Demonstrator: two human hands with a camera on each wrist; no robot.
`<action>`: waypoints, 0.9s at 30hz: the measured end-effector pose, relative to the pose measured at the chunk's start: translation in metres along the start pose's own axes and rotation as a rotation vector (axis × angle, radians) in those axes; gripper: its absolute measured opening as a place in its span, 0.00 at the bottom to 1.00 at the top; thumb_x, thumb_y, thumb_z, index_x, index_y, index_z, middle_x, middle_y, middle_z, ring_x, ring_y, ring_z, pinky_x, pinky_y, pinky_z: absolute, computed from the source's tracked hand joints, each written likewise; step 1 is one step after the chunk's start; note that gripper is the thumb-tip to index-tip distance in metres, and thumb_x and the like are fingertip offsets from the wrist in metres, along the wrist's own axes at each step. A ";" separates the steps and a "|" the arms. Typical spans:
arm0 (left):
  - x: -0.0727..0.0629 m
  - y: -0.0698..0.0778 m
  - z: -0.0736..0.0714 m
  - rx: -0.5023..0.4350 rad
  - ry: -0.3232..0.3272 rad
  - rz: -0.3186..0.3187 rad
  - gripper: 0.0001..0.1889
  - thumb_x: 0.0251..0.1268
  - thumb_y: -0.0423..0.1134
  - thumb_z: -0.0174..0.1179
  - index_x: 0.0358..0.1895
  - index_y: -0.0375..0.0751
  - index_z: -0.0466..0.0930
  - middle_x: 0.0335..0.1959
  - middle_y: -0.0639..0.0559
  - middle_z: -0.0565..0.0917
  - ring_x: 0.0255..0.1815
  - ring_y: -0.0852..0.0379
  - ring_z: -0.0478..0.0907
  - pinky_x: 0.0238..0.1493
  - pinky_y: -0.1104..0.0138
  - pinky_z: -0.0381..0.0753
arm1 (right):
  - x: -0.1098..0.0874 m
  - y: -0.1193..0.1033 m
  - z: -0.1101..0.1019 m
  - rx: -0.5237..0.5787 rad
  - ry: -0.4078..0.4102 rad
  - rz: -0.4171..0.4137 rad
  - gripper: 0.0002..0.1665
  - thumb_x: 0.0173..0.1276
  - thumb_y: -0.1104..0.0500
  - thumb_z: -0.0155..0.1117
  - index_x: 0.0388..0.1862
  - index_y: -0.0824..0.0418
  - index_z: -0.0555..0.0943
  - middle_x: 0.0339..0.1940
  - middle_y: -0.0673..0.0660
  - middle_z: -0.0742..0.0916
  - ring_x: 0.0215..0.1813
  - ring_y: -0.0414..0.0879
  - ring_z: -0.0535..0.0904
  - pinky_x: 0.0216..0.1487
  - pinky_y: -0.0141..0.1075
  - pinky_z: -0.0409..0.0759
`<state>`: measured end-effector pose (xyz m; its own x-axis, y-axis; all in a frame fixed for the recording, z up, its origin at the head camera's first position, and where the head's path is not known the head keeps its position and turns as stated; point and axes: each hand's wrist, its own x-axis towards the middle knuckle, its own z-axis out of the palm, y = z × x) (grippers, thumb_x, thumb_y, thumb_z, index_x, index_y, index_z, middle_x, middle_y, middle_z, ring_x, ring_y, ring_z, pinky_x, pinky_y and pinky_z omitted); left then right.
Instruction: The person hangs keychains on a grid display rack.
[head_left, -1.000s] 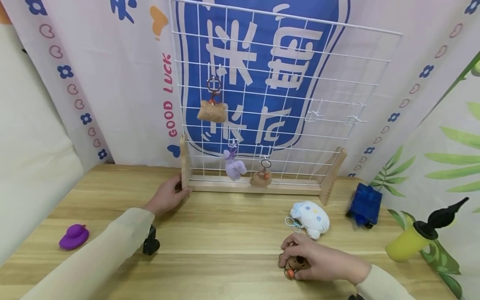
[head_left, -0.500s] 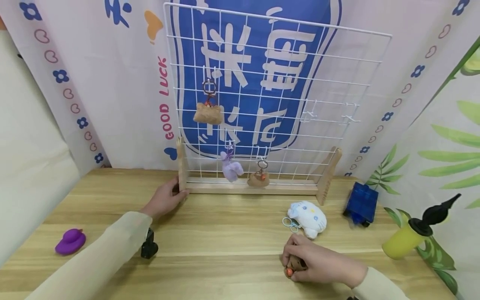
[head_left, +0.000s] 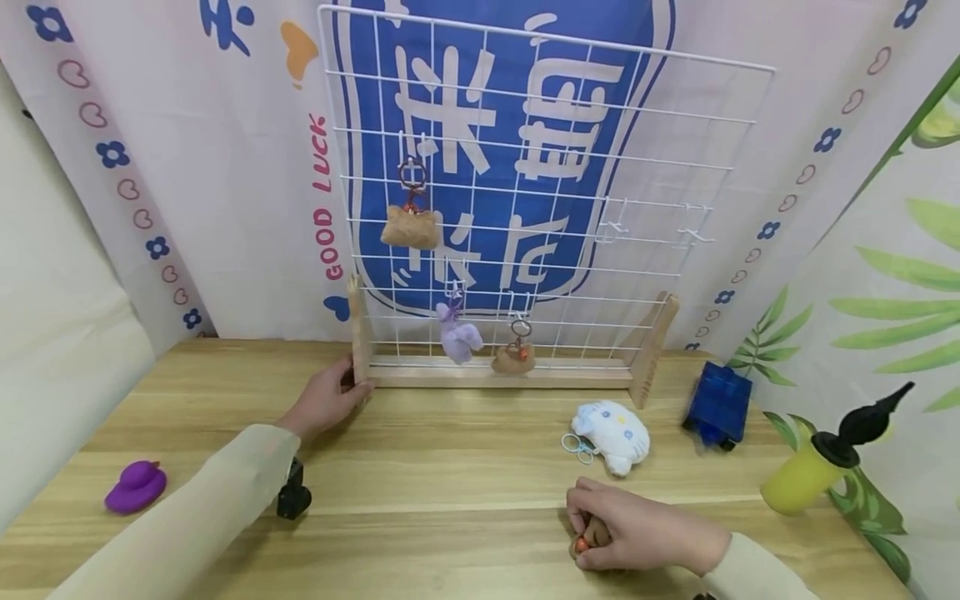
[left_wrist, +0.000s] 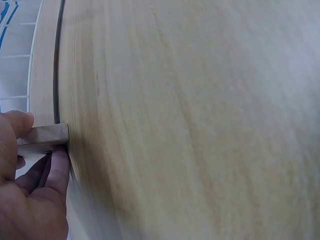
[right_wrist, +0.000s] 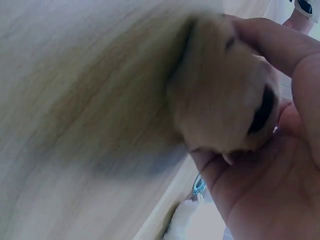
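Observation:
At the left end of the white wire grid rack (head_left: 558, 383), my left hand (head_left: 324, 400) pinches the wooden foot (left_wrist: 45, 135) between thumb and fingers. My right hand (head_left: 641, 527) grips a small brown plush keychain (right_wrist: 220, 95) low over the table, with an orange bell (head_left: 581, 544) by its fingers. Most of that plush is covered by the hand in the head view; its dark facial marks appear, blurred, in the right wrist view. Behind this hand lies a white plush cat-head keychain (head_left: 617, 437) with pale blue rings.
On the grid hang a tan plush keychain (head_left: 410, 227), a purple plush keychain (head_left: 459, 333) and a brown plush keychain (head_left: 514, 358). Bare hooks (head_left: 613, 232) sit at upper right. Around lie a purple rubber duck (head_left: 137, 487), a blue block-like object (head_left: 717, 406) and a yellow bottle (head_left: 802, 479).
The fingers of my right hand have closed further around the brown plush, covering more of it. My left hand stays at the rack's foot. The head view has shifted slightly.

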<state>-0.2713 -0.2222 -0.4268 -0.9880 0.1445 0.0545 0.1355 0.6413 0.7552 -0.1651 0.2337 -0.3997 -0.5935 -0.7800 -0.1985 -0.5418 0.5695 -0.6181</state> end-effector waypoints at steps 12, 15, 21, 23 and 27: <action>0.000 0.001 0.000 0.010 0.003 -0.001 0.32 0.82 0.40 0.55 0.77 0.23 0.58 0.67 0.23 0.75 0.63 0.33 0.78 0.64 0.41 0.82 | -0.004 0.007 0.000 0.106 0.010 -0.084 0.11 0.74 0.52 0.70 0.38 0.54 0.77 0.34 0.42 0.78 0.37 0.26 0.70 0.37 0.24 0.76; -0.001 0.001 0.000 0.003 0.004 0.003 0.31 0.82 0.40 0.55 0.77 0.23 0.59 0.67 0.23 0.75 0.62 0.33 0.78 0.63 0.42 0.83 | -0.006 0.010 0.000 0.132 0.020 -0.105 0.08 0.76 0.53 0.68 0.40 0.53 0.79 0.37 0.45 0.80 0.40 0.26 0.71 0.40 0.25 0.78; 0.000 0.000 0.001 0.005 0.005 0.018 0.31 0.81 0.39 0.55 0.76 0.22 0.59 0.66 0.22 0.76 0.63 0.32 0.78 0.63 0.42 0.84 | -0.007 0.014 0.002 0.182 0.063 -0.110 0.05 0.76 0.53 0.67 0.40 0.51 0.82 0.40 0.47 0.84 0.44 0.28 0.75 0.46 0.27 0.81; -0.001 0.000 0.001 0.007 0.005 0.015 0.31 0.82 0.39 0.55 0.76 0.22 0.59 0.66 0.22 0.76 0.63 0.32 0.78 0.63 0.42 0.84 | -0.006 0.014 0.003 0.225 0.069 -0.102 0.05 0.76 0.53 0.67 0.41 0.53 0.83 0.41 0.47 0.85 0.45 0.29 0.76 0.46 0.28 0.81; -0.001 0.002 0.001 0.009 0.011 0.020 0.31 0.81 0.38 0.55 0.76 0.22 0.59 0.66 0.22 0.76 0.63 0.31 0.78 0.63 0.42 0.83 | -0.007 0.016 0.005 0.345 0.068 -0.079 0.07 0.78 0.55 0.65 0.43 0.58 0.82 0.41 0.52 0.88 0.44 0.30 0.81 0.44 0.28 0.83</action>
<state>-0.2700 -0.2206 -0.4262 -0.9859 0.1490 0.0768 0.1558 0.6450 0.7481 -0.1665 0.2468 -0.4120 -0.6025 -0.7924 -0.0958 -0.3620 0.3782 -0.8520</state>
